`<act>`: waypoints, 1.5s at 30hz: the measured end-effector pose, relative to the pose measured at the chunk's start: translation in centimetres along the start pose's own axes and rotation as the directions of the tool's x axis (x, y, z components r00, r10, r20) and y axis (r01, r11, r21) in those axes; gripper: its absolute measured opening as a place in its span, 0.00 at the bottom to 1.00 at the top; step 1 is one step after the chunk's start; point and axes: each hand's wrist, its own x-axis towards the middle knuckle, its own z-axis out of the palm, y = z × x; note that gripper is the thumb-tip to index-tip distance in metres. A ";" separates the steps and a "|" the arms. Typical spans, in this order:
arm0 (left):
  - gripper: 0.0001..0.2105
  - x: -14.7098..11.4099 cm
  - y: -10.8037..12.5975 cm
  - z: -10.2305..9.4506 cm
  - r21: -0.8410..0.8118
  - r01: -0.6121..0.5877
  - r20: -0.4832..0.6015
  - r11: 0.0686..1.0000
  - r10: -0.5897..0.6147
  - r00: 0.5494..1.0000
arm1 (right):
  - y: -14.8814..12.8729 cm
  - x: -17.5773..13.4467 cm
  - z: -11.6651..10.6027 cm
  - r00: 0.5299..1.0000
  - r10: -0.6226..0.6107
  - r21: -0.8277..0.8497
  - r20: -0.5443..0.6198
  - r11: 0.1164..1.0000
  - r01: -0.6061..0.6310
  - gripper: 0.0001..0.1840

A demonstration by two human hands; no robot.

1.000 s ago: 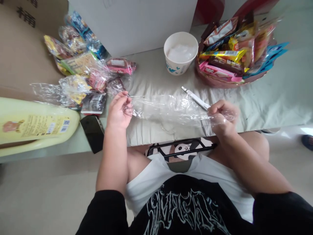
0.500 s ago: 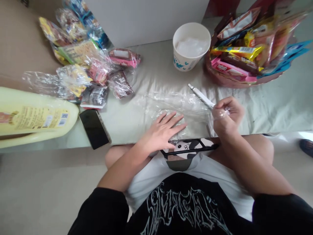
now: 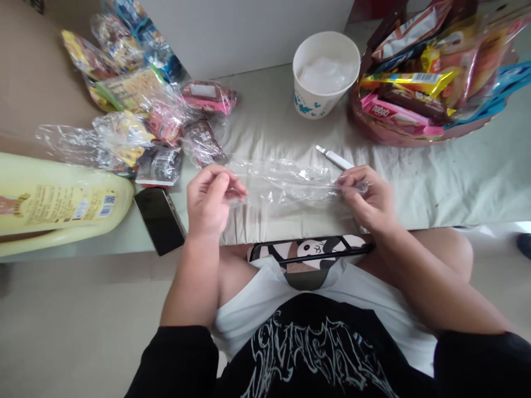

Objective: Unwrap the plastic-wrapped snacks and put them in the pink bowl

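Observation:
A sheet of clear plastic film (image 3: pixel 286 185) stretches between my two hands, just above the cloth-covered table. My left hand (image 3: pixel 211 199) is closed, fingers curled in a pinch at the film's left end. On the other side my right hand (image 3: pixel 369 196) pinches the film's right end, with a bunched bit of it poking out past the fingers. A slim white and grey utility knife (image 3: pixel 334 157) lies on the cloth behind the film, its near end close to my right fingers.
A paper cup (image 3: pixel 326 77) with white, translucent stuff stands at the back. Right of it is a pink basket (image 3: pixel 390 135) full of packaged snacks. Wrapped snacks (image 3: pixel 161 116) pile up at left, near a phone (image 3: pixel 160 221) and a yellow jug (image 3: pixel 62 204). Another phone-like device (image 3: pixel 311 249) rests on my lap.
My left hand has lifted from lying flat on the film and moved left, closing on its left end. My right hand has shifted slightly left, still holding the film.

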 end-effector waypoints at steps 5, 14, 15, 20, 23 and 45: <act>0.18 0.6 -0.2 -0.2 0.043 0.022 -0.169 0.999 -0.015 0.985 | 0.0 -0.8 0.4 0.981 0.119 0.086 0.151 0.987 -0.133 0.15; 0.10 1.6 -0.7 -2.8 0.350 -0.082 -0.248 0.933 0.177 0.952 | 0.1 -0.4 1.0 0.939 0.049 -0.214 0.341 0.977 0.026 0.21; 0.11 1.7 -0.8 -3.2 0.383 -0.086 -0.228 0.920 0.184 0.956 | 0.2 -0.5 1.0 0.941 0.027 -0.225 0.337 0.973 0.053 0.22; 0.19 2.0 -1.4 -3.8 0.380 -0.047 -0.085 0.924 0.085 0.993 | 0.5 -0.4 0.7 0.994 -0.037 -0.313 0.104 0.947 0.068 0.14; 0.20 1.7 -1.4 -3.3 0.354 -0.042 0.036 0.934 0.031 0.999 | 0.0 0.1 0.1 0.988 -0.102 -0.289 -0.117 0.955 0.064 0.07; 0.21 1.5 -0.3 1.8 0.425 -0.112 0.019 0.898 0.114 0.993 | -2.4 3.1 0.8 0.994 0.008 -0.230 0.113 0.973 0.018 0.06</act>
